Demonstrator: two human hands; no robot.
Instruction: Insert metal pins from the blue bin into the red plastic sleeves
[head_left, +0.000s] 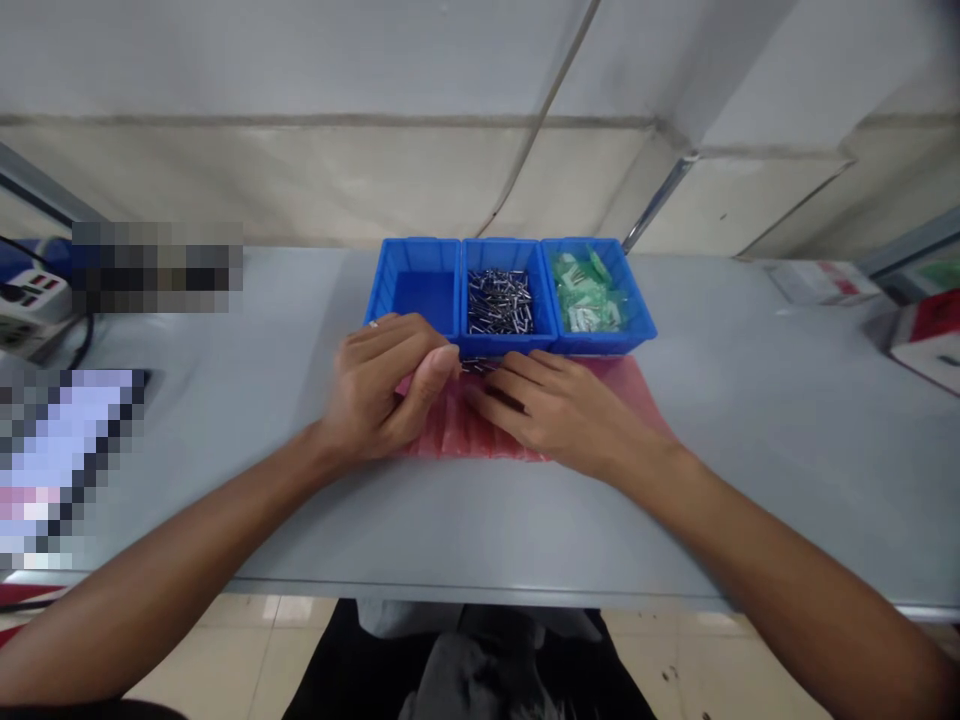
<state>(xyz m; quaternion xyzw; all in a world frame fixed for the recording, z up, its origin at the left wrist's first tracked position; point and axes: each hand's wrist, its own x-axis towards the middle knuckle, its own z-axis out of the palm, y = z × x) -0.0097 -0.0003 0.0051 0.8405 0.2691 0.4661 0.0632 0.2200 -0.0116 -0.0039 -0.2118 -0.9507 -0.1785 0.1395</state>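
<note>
My left hand (382,385) is curled, its thumb and fingers pinched together on the top edge of a stack of pink plastic bags (480,425) lying on the grey table (750,420). My right hand (559,405) lies palm down on the same bags, fingers stretched toward a few small metal pins (476,366) at the bags' far edge. Just behind stand three blue bins: the left bin (416,285) looks empty, the middle bin (501,300) holds several metal pins, and the right bin (596,295) holds green packets.
A white power strip with cables (30,300) sits at the far left, beside blurred-out patches. Boxes and papers (922,335) lie at the far right. A grey wall rises behind the bins. The table's front edge is close to my body.
</note>
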